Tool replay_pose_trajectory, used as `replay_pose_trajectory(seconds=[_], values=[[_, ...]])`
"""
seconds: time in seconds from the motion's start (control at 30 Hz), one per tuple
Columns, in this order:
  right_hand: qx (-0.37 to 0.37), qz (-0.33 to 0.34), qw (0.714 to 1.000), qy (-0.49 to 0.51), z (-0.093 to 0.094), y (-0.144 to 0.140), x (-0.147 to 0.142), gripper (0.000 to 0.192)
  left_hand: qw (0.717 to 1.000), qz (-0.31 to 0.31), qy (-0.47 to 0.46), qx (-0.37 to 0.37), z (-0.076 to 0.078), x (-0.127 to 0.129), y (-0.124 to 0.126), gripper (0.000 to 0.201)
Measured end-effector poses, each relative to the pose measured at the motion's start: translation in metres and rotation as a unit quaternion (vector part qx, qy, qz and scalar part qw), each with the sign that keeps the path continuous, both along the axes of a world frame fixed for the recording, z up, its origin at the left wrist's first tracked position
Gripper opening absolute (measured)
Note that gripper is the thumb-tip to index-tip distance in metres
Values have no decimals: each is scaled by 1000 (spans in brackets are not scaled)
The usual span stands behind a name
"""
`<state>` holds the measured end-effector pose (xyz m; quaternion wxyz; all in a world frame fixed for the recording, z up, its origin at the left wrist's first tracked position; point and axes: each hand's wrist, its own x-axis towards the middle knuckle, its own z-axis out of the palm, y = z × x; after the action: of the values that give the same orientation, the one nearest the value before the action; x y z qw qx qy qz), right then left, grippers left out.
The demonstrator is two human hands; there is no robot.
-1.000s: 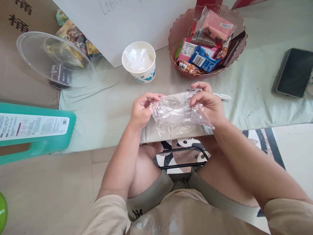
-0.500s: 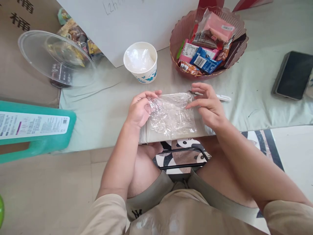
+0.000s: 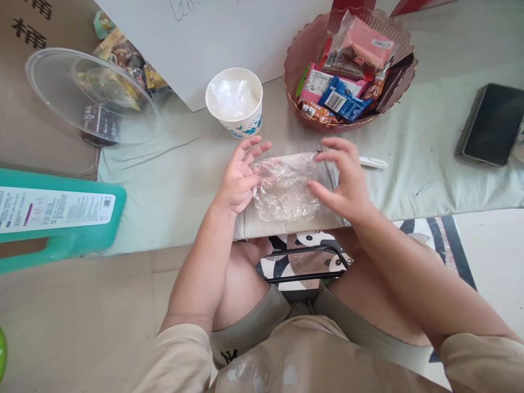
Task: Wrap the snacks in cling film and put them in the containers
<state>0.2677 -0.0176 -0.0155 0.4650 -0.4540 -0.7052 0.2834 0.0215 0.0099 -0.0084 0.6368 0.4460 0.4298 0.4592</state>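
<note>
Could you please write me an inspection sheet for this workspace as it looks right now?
Surface: pale green cloth over a low table.
Job's things: crumpled clear plastic wrap lying flat near the front edge.
Clutter: paper cup; pink bowl of wrapped snacks; white pen; phone; clear lid; teal bottle.
Grip: left hand and right hand open, fingers spread at the wrap's sides.
Cables: nothing seen.
Surroundings: white board, tiled floor.

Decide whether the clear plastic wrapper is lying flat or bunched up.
Flat: the plastic wrapper lies spread on the table edge, between the open left hand and right hand.
</note>
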Motion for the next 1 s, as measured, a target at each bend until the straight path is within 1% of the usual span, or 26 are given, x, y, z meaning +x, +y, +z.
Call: replay_pose_trajectory(seconds=[0.03,0.07,0.1,0.13,0.17,0.2,0.23,0.27,0.33,0.4,0.47,0.5,0.53,0.6,0.67,0.7,0.77,0.83,0.9,0.97,1.0], values=[[-44,-7,998,50,1,3,2,49,1000,-1,-4,0,2,-1,-1,72],[-91,0,991,98,1,5,4,61,1000,-5,-9,-1,4,-3,-1,72],[-140,21,980,139,3,6,4,69,1000,-11,-16,-3,7,-4,-2,72],[-189,52,966,167,5,7,3,71,1000,-14,-22,-5,10,-5,-3,73],[-237,88,951,180,8,6,1,66,1000,-13,-27,-5,13,-6,-3,73],[-278,119,935,184,11,6,-1,55,1000,-9,-29,-5,15,-6,-2,73],[-310,137,923,185,15,4,-4,44,999,-4,-32,-7,17,-6,-2,71],[-330,141,914,188,19,3,-8,37,999,-4,-38,-11,18,-6,-2,68],[-336,113,911,208,25,1,-13,32,997,-29,-68,-36,18,-4,-1,63],[-321,65,916,232,27,1,-15,30,988,-80,-101,-86,16,0,-3,62],[-314,31,917,245,26,3,-14,28,978,-120,-97,-140,13,6,-5,59],[-316,23,914,252,24,3,-14,28,977,-120,-78,-158,12,9,-6,53],[-322,21,910,261,23,4,-13,28,979,-106,-53,-168,11,12,-7,45],[-337,27,899,279,21,4,-11,29,985,-51,-14,-166,12,17,-7,29],[-350,39,896,271,21,3,-10,30,988,-5,-6,-153,13,19,-6,22],[-355,41,898,258,22,3,-10,29,989,4,-7,-147,13,19,-5,22],[-355,33,906,228,23,3,-10,25,990,1,4,-141,14,18,-5,23],[-352,17,911,215,24,3,-9,21,990,-14,32,-138,14,15,-6,25],[-348,13,909,228,25,3,-10,21,990,-37,45,-132,15,13,-7,28],[-333,11,905,264,27,1,-11,25,990,-58,25,-124,17,11,-8,31],[-318,7,904,286,28,1,-11,23,990,-65,7,-123,18,11,-8,31]])
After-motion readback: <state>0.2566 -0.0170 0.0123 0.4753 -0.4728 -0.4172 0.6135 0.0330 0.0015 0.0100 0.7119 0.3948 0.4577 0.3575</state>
